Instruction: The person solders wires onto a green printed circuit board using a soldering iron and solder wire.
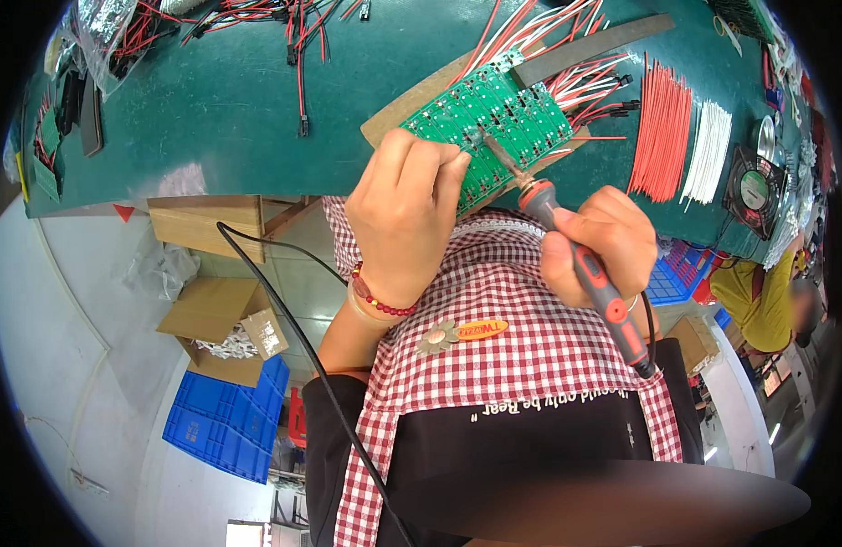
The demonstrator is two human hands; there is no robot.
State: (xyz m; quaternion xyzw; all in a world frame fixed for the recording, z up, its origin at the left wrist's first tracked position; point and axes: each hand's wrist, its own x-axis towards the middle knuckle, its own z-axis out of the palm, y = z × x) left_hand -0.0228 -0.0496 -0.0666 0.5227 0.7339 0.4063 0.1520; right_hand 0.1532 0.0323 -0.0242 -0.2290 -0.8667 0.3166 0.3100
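A green circuit board panel (530,123) dotted with small parts lies tilted on a brown board (382,120) at the table's near edge. In my right hand (608,244) is a soldering iron (612,305) with a grey and red handle, its metal tip reaching down to the middle of the panel. My left hand (401,214) is closed at the panel's left side, thumb and fingers pinched together; whatever they pinch cannot be made out. Across the panel's far right corner rests a dark flat bar (594,50), with red and white wires (580,87) fanning out around it.
Bundles of cut red wires (661,132) and white wires (708,150) lie to the right, beside a black fan (754,190). Wires with black connectors (298,50) lie at the far side. A black cable (284,305) loops at left, above a carton (222,319) and blue crate (225,419).
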